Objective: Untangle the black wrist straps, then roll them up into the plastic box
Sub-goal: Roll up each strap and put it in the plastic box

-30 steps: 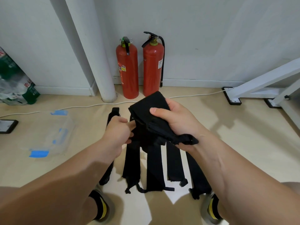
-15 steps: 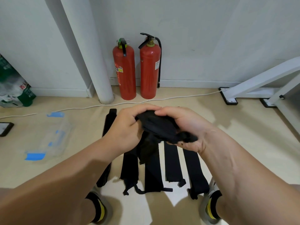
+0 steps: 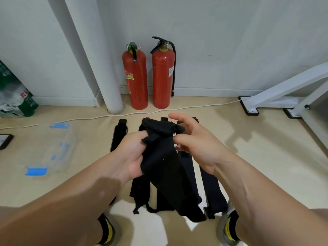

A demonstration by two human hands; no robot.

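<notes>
I hold one black wrist strap (image 3: 163, 167) above the floor; its top end is folded over into a small roll and its long tail hangs down toward me. My left hand (image 3: 129, 155) grips the strap's left side just under the roll. My right hand (image 3: 193, 144) pinches the roll's right end with thumb and a finger, the other fingers spread. Several more black straps (image 3: 211, 189) lie flat side by side on the floor below. The clear plastic box (image 3: 53, 148) with blue clips sits on the floor to the left.
Two red fire extinguishers (image 3: 149, 77) stand against the wall beside a white pipe (image 3: 99, 68). A white cable (image 3: 124, 114) runs along the floor. A white frame leg (image 3: 284, 93) is at right, a bag (image 3: 14, 100) at left. My shoes (image 3: 229, 228) flank the straps.
The strap's tail has dropped and now hangs long toward me. My right hand has opened from a full grasp to a pinch on the roll, and my left hand has shifted lower onto the strap.
</notes>
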